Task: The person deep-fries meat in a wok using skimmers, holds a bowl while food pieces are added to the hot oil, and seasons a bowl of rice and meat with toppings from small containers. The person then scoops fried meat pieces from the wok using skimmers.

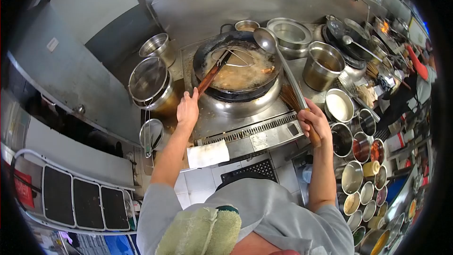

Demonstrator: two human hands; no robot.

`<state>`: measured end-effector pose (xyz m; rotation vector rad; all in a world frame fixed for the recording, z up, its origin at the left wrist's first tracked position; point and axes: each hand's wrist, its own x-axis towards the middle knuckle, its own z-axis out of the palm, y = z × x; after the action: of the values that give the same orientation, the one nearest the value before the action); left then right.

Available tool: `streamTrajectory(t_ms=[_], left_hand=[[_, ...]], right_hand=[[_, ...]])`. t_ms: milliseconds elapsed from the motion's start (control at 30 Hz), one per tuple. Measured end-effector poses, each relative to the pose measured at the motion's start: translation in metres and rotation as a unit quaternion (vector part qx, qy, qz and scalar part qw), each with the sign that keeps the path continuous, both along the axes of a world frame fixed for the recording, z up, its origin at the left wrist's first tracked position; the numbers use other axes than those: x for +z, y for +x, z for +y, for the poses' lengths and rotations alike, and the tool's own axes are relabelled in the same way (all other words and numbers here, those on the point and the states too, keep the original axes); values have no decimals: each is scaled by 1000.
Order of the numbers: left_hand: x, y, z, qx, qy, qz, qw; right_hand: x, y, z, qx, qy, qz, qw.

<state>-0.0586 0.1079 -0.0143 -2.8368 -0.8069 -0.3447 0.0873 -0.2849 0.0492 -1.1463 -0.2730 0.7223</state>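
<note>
1. the left hand (188, 108) is closed round the near end of the wire skimmer (211, 79), which slants away and rightward into the wok (200, 61).
2. the right hand (315, 122) wraps the ladle (289, 74); its shaft points away and leftward, bowl by the wok's far right rim.
3. the wok lies ahead, left hand nearer.

I'm in a commercial kitchen: before me a big black wok (200, 59) sits on a steel range (238, 132), a steel backsplash (207, 9) behind it, deep metal pots (323, 66) just right of it, and many seasoning containers (352, 177) farther right, below those pots.
</note>
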Motion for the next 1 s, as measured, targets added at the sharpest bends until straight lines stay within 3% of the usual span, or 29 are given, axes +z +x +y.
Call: streamTrajectory(t_ms=[100,200,400,567,633,767,1000], left_hand=[[-6,-8,8,20,-22,-15,999],[-10,-16,-18,28,-188,-39,981],[1,0,-61,-13,-259,-55,964],[9,13,-61,-62,-235,-37,969],[9,-2,-62,-47,-154,28,987],[-16,-20,-40,-28,-26,45,998],[-8,-17,-35,-15,-56,35,998]], right_hand=[[-5,-5,-5,5,-2,-8,1000],[-6,-8,-6,-2,-5,-9,1000],[-6,-9,-9,-40,-21,-5,999],[-7,-7,-8,-29,2,-11,1000],[-10,-10,-11,-31,21,-8,999],[-12,-13,-20,-38,12,5,999],[-8,-16,-37,-18,18,2,1000]])
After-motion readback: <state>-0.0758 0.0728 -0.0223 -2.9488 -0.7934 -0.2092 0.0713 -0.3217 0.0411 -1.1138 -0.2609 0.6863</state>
